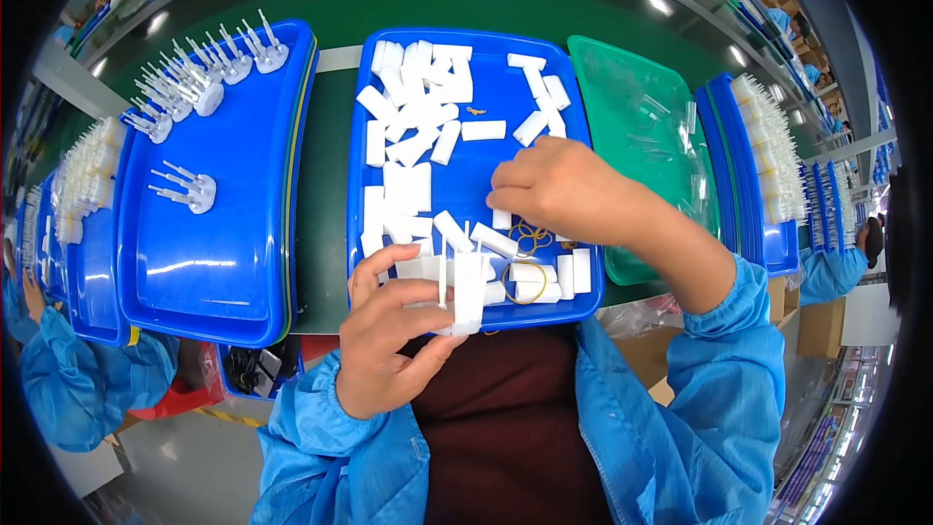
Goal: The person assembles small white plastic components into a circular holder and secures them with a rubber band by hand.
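My left hand [389, 335] is closed around a white plastic piece with upright prongs [468, 292], held above the near edge of a blue tray [476, 175]. A white sleeve seems to sit on part of it. Over the tray's right side, my right hand [564, 190] has its fingers pinched together and pointing left; whatever they hold is hidden. Many short white tubes [408, 185] lie in the tray, heaped mostly along its left side. Tan rubber bands [530, 236] lie among the tubes below my right hand.
At left, a stacked blue tray [214, 267] carries several white pronged pieces [194, 192] standing upright. A green tray [632, 185] with clear thin tubes adjoins my tray's right side. Further right are stacked blue trays [719, 156] of pronged pieces. Blue-sleeved people work at both sides.
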`<control>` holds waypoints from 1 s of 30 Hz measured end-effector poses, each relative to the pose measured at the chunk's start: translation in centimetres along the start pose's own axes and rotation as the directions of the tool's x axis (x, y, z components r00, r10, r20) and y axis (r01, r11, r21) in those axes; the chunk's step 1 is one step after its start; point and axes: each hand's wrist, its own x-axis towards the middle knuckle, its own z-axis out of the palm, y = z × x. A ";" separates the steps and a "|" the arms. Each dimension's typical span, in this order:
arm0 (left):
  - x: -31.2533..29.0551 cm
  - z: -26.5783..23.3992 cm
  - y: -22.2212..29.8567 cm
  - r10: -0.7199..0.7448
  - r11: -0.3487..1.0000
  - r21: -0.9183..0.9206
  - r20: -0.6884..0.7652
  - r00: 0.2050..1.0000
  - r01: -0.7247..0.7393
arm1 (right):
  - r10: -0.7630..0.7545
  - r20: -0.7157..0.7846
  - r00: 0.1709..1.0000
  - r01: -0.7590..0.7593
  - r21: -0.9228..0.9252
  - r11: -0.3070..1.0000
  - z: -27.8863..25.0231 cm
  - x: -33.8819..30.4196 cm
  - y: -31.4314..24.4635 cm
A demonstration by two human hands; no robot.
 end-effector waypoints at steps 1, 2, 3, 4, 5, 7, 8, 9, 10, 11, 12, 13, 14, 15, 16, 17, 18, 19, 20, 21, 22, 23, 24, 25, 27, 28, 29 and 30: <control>0.0 -0.1 0.1 -0.006 1.000 0.010 0.010 1.000 0.006 | -0.018 0.020 1.000 0.019 -0.030 0.999 0.6 0.2 0.0; 0.0 -0.1 0.2 -0.005 1.000 0.012 0.009 1.000 0.005 | -0.035 0.041 0.999 0.038 -0.060 0.997 1.0 0.4 0.0; 0.1 -0.1 0.3 -0.010 1.000 0.023 0.015 1.000 0.009 | -0.030 0.024 0.999 0.032 -0.074 0.997 1.3 0.5 0.1; 0.1 -0.1 0.4 -0.015 0.999 0.033 0.020 1.000 0.015 | -0.033 0.023 0.999 0.034 -0.075 0.997 1.3 0.7 0.1; 0.1 -0.1 0.4 -0.016 0.999 0.035 0.019 1.000 0.015 | 0.018 0.019 1.000 -0.017 -0.055 0.998 1.3 1.0 0.0; 0.2 -0.2 0.4 -0.022 0.999 0.032 0.041 0.999 0.021 | 0.069 0.015 0.998 -0.068 -0.037 0.997 1.5 1.2 0.1; 0.2 -0.1 0.3 -0.020 0.999 0.032 0.040 0.999 0.019 | 0.096 -0.013 0.995 -0.096 -0.049 0.994 2.0 1.2 0.2; 0.2 -0.1 0.3 -0.013 0.999 0.043 0.050 0.999 0.011 | 0.122 -0.040 0.992 -0.124 -0.060 0.990 2.2 1.3 0.3; 0.2 -0.1 0.3 -0.009 0.999 0.053 0.058 0.998 0.006 | 0.120 -0.039 0.992 -0.122 -0.060 0.991 2.2 1.3 0.3; 0.1 -0.1 0.3 -0.011 0.999 0.054 0.057 0.998 0.008 | 0.099 -0.099 0.990 -0.107 -0.086 0.991 2.2 1.4 0.4; 0.2 -0.1 0.3 -0.006 0.998 0.057 0.065 0.998 0.002 | 0.075 -0.157 0.985 -0.094 -0.112 0.989 2.2 1.4 0.4; 0.2 -0.1 0.3 0.001 0.998 0.060 0.073 0.997 -0.005 | 0.075 -0.156 0.985 -0.093 -0.113 0.989 2.3 1.4 0.5; 0.3 -0.1 0.2 0.001 0.998 0.059 0.072 0.997 -0.005 | 0.076 -0.180 0.981 -0.098 -0.117 0.988 2.5 1.4 0.5; 0.2 0.0 0.2 0.008 0.998 0.068 0.079 0.997 -0.013 | 0.078 -0.205 0.976 -0.104 -0.120 0.987 2.6 1.3 0.6; 0.2 0.0 0.2 0.012 0.997 0.078 0.086 0.996 -0.019 | 0.076 -0.204 0.976 -0.102 -0.119 0.988 2.6 1.3 0.6; 0.1 0.0 0.2 0.010 0.997 0.079 0.085 0.996 -0.017 | 0.097 -0.200 0.975 -0.120 -0.105 0.987 2.6 1.2 0.7; 0.2 -0.1 0.1 0.018 0.996 0.081 0.088 0.996 -0.025 | 0.118 -0.196 0.974 -0.138 -0.090 0.986 2.7 1.1 0.7; 0.2 0.0 0.1 0.027 0.996 0.082 0.091 0.995 -0.035 | 0.118 -0.195 0.974 -0.138 -0.090 0.986 2.6 1.1 0.7; 0.2 0.0 0.1 0.027 0.996 0.082 0.091 0.995 -0.034 | 0.143 -0.168 0.975 -0.158 -0.079 0.984 2.4 1.1 0.5; 0.2 0.0 0.1 0.026 0.996 0.081 0.094 0.995 -0.034 | 0.167 -0.141 0.976 -0.178 -0.069 0.982 2.3 1.1 0.4; 0.2 0.0 0.1 0.025 0.996 0.080 0.097 0.995 -0.033 | 0.166 -0.142 0.976 -0.178 -0.069 0.982 2.3 1.1 0.3; 0.2 0.0 0.1 0.025 0.996 0.081 0.097 0.995 -0.033 | 0.176 -0.150 0.973 -0.188 -0.065 0.980 2.3 1.2 0.2; 0.2 -0.1 0.2 0.024 0.996 0.088 0.103 0.994 -0.033 | 0.186 -0.158 0.970 -0.198 -0.061 0.978 2.3 1.2 0.1; 0.2 -0.1 0.2 0.022 0.995 0.093 0.110 0.994 -0.033 | 0.186 -0.157 0.970 -0.198 -0.060 0.978 2.2 1.1 -0.1; 0.1 0.0 0.2 0.022 0.995 0.093 0.111 0.994 -0.033 | 0.261 -0.083 0.962 -0.265 -0.041 0.963 2.0 1.0 -0.5; 0.2 0.0 0.2 0.025 0.995 0.093 0.112 0.993 -0.036 | 0.261 -0.084 0.962 -0.265 -0.041 0.963 2.1 0.9 -0.4; 0.2 0.0 0.3 0.026 0.995 0.094 0.112 0.993 -0.037 | 0.257 -0.091 0.962 -0.261 -0.027 0.965 2.3 0.8 -0.3; 0.2 0.0 0.3 0.023 0.994 0.101 0.119 0.993 -0.035 | 0.253 -0.098 0.962 -0.256 -0.013 0.967 2.4 0.7 -0.3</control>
